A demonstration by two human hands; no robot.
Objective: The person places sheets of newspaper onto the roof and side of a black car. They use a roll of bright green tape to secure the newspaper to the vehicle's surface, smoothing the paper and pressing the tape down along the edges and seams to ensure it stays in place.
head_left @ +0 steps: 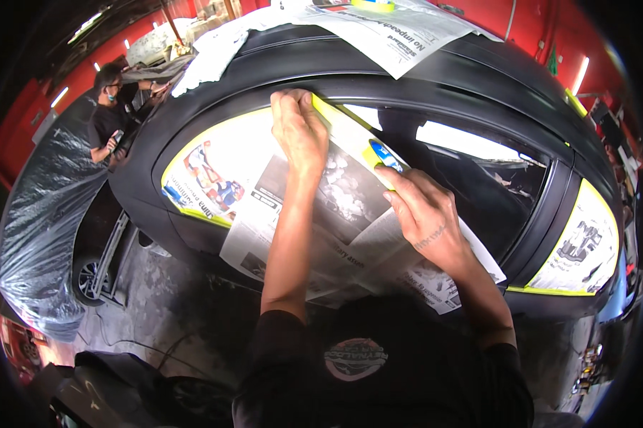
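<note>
My left hand is at the upper edge of the car's side window, its fingers curled and pressed together on the top corner of a newspaper sheet. A strip of yellow masking tape runs along the sheet's edge, slanting down to the right. At its lower end, my right hand grips a masking tape roll with a blue and white inside; its far side is hidden by my fingers. The sheet hangs across the window and door of the matte black car. To the right, the dark window glass is uncovered.
A front window section and a rear quarter window bear newspaper edged in yellow tape. More newspaper and another tape roll lie on the roof. A person stands at far left beside a plastic-covered car.
</note>
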